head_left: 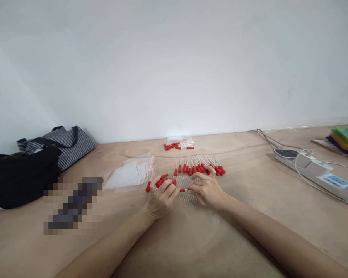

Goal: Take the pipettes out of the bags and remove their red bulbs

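My left hand [160, 199] is closed around a bunch of small red rubber caps [160, 181], and one cap [147, 186] lies by its thumb. My right hand [206, 190] pinches a clear thin tube with a red cap [183, 190] on its end, over a row of bare clear tubes [185, 193] lying between the two hands. Just beyond the hands a fan of capped tubes [203, 166] lies on the tan surface [191, 239].
A stack of clear zip bags [130, 173] lies to the left. More red caps and a small bag [178, 143] sit near the wall. Striped and black bags [40, 162] are far left. A power strip with cables [316, 172] and coloured trays [345, 139] are on the right.
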Tool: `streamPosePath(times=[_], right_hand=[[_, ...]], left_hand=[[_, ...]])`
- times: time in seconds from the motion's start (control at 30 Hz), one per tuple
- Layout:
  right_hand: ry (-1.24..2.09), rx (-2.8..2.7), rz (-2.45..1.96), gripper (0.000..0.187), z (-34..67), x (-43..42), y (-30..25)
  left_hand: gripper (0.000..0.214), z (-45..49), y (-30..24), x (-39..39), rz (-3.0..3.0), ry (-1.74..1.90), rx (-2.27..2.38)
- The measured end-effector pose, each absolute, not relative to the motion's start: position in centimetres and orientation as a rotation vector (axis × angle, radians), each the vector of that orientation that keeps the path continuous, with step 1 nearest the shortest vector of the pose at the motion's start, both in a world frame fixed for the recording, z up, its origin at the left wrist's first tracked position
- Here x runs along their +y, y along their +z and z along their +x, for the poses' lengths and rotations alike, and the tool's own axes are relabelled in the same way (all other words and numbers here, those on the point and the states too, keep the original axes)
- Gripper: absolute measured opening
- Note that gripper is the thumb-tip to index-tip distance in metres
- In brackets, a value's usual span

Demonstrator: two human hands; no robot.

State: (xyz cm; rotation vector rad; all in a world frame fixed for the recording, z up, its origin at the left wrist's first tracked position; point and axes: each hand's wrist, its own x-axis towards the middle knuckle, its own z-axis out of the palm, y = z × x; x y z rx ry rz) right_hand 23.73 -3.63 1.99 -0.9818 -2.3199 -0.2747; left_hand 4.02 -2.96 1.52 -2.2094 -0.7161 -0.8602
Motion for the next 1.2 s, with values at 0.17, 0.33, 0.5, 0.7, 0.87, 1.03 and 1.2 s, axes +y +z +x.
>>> streamPosePath(times=[0.17, 0.33, 0.5, 0.7, 0.87, 1.03, 1.2], right_hand=[[-0.19, -2.394, -0.976, 0.02, 24.2, -3.5, 2.6], [-0.076, -2.359, -1.122, 0.03, 26.2, -3.1, 2.8], [-0.046, -2.173, -1.442, 0.03, 27.8, -2.5, 3.2], [0.079, -1.985, -1.872, 0.027, 26.9, -2.7, 2.5], [0.203, -1.934, -1.918, 0.016, 26.2, -2.3, 1.5], [0.36, -1.894, -1.923, 0.013, 25.9, -1.7, 1.4], [0.399, -1.883, -1.916, 0.012, 25.6, -1.7, 1.4]], left_hand=[[0.023, 3.9, 1.9, -2.8, -2.19, -0.861, -0.693], [0.02, 1.8, 3.3, -1.7, -2.156, -0.939, -0.826], [0.017, -0.1, 4.6, 0.4, -2.217, -0.931, -1.521], [0.026, -1.0, 4.6, 4.3, -2.282, -0.545, -2.392], [0.028, -1.1, 4.4, 5.7, -2.294, -0.434, -2.461], [0.034, -1.2, 5.2, 5.1, -2.312, -0.309, -2.467], [0.032, -0.2, 6.0, 4.8, -2.28, -0.321, -2.369]])
